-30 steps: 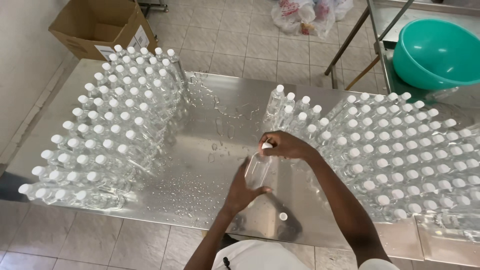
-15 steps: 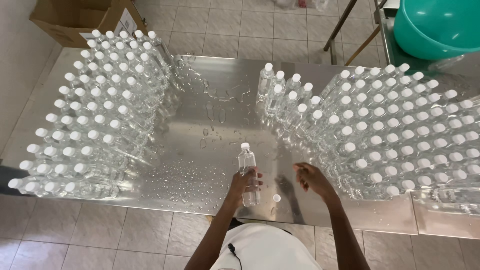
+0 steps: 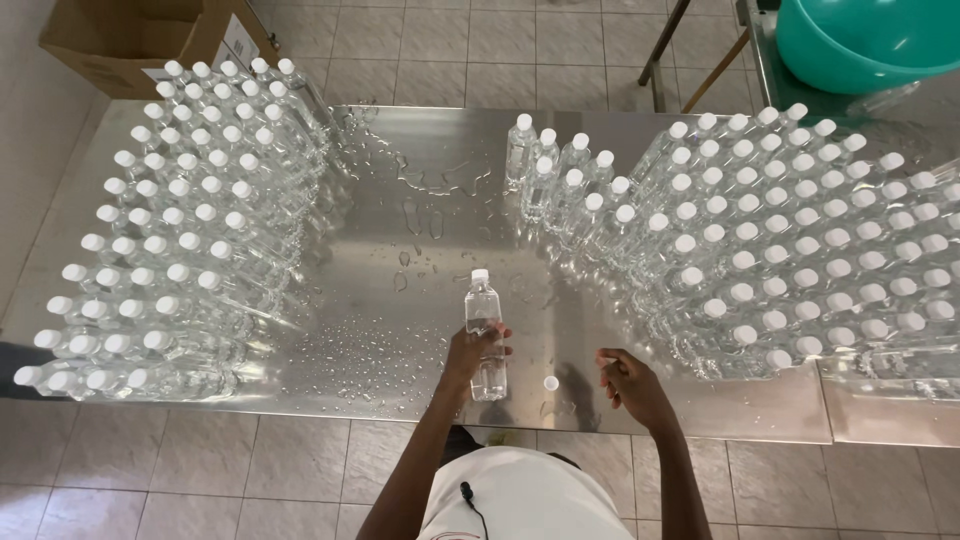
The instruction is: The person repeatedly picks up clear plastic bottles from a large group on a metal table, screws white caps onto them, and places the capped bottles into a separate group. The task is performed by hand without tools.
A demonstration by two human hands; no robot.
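Cardboard box [image 3: 130, 45] on the tiled floor beyond the far left corner of the steel table [image 3: 400, 215]. Left block of capped clear bottles [image 3: 180, 220], packed in rows, filling the table's left end from far edge to near edge. Wet patch of water droplets [image 3: 380, 340] on the bare middle of the tabletop, thickest toward the near edge. Left hand [image 3: 472, 352], fingers wrapped around the lower body of one clear bottle [image 3: 483, 330] with a white cap, standing upright near the near edge at the middle of the table. Loose white cap [image 3: 550, 383] lying flat on the table just right of that bottle, between the two hands. Right hand [image 3: 630, 382], fingers loosely curled, holding nothing, resting at the near edge close to the cap. Right block of capped clear bottles [image 3: 780, 230], covering the table's right end. Teal basin [image 3: 865, 40] on a separate stand past the far right corner.
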